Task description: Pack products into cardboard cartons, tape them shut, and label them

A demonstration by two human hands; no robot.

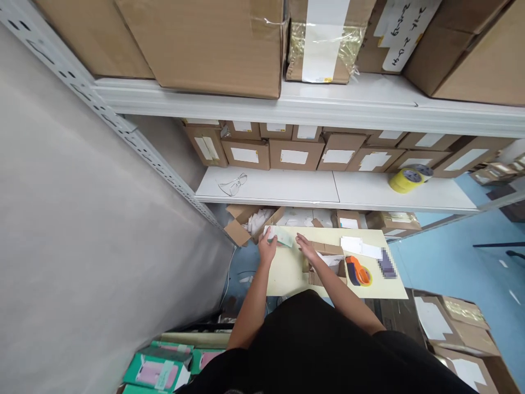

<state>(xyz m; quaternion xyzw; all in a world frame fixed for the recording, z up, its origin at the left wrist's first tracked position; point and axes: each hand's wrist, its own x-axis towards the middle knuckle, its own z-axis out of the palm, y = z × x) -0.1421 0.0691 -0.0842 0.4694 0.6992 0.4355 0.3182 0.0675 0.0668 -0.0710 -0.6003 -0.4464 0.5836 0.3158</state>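
Observation:
My left hand (268, 246) grips a small pale green and white box (280, 235) over the left end of a cream-coloured table (283, 276). Just right of that box, my right hand (304, 244) is held apart from it, fingers stretched out and nothing visible in them. Under my right forearm stands an open cardboard box (315, 278) with white material inside. To its right lies an orange tape dispenser (359, 271) with yellow tape. White labels or papers (361, 247) rest behind the dispenser.
Shelves of labelled cardboard boxes (289, 156) rise ahead. Glasses (233, 185) and yellow tape rolls (406, 179) lie on the middle shelf (279, 183). An open carton (241, 225) sits low behind the table. Green boxes (158, 369) are at lower left, more cartons (455, 328) at lower right.

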